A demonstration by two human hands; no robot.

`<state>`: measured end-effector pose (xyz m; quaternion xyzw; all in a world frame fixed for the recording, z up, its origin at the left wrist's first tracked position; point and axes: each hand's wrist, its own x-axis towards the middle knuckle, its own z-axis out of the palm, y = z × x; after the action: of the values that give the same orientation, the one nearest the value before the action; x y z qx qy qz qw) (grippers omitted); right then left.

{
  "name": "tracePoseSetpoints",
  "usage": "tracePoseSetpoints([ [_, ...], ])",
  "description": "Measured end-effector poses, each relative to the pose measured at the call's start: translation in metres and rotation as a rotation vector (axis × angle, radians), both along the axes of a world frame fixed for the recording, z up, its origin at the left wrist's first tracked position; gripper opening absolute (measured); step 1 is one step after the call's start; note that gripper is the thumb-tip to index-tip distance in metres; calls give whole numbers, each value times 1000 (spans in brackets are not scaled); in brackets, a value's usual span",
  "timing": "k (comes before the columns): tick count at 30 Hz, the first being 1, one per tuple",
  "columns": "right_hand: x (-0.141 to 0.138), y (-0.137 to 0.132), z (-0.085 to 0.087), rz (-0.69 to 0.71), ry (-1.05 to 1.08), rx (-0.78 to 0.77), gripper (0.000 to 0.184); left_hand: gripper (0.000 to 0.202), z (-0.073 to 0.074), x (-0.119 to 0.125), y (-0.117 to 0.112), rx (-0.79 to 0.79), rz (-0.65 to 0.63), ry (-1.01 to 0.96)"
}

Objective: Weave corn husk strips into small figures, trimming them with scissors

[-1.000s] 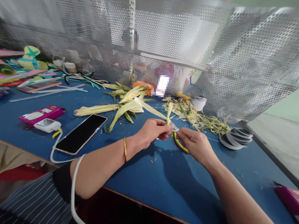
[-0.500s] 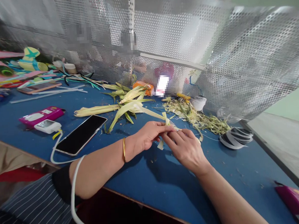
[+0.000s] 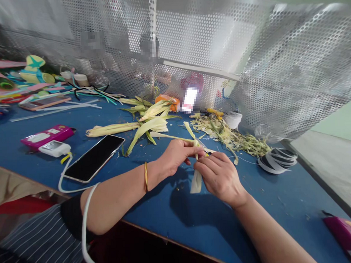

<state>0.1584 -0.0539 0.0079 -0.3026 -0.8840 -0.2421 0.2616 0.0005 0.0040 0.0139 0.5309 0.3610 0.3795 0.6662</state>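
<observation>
My left hand (image 3: 176,155) pinches a pale corn-husk strip (image 3: 195,181) above the blue table (image 3: 180,221). The strip's long end runs up and left over the table, and a short end hangs down between my hands. My right hand (image 3: 219,176) is closed against the same strip from the right, fingers curled around it, with a bit of the yellow-handled scissors (image 3: 206,154) showing at its fingertips. A gold bangle (image 3: 145,176) sits on my left wrist.
A pile of corn husks (image 3: 145,121) lies behind my hands, with husk scraps (image 3: 231,138) to the right. A black phone (image 3: 93,157), a white charger (image 3: 54,147) and a pink case (image 3: 47,134) lie left. A white thread spool (image 3: 277,159) sits right. A perforated metal screen (image 3: 218,50) closes the back.
My right hand has rolled over the strip and the scissors' yellow handle has gone almost out of sight. The strip's short end now hangs down between my hands.
</observation>
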Motion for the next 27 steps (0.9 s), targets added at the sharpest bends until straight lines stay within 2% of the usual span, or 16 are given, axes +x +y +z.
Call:
tracePoseSetpoints([
  [4, -1, -2, 1, 57, 14, -43, 27, 27, -1, -2, 1, 46, -2, 11],
  [9, -5, -5, 3, 134, -21, -90, 25, 24, 1, -1, 0, 9, 73, 32],
  [16, -9, -8, 2, 159, -31, -147, 26, 21, 6, 0, -2, -55, 90, 33],
  [19, -8, -7, 0, 153, 60, -141, 24, 20, 4, -2, 2, -79, 77, 4],
  [21, -5, -6, 0, 50, 233, -106, 27, 22, 3, -4, 4, -100, 49, -16],
  [24, 3, -1, 1, -226, 522, -86, 19, 28, 4, -5, 5, -168, -4, -25],
  [25, 6, 2, 1, -294, 573, -121, 15, 32, 4, -5, 5, -190, -25, -24],
  [27, 9, 6, 1, -347, 589, -257, 14, 39, 4, -5, 4, -215, -70, -27],
])
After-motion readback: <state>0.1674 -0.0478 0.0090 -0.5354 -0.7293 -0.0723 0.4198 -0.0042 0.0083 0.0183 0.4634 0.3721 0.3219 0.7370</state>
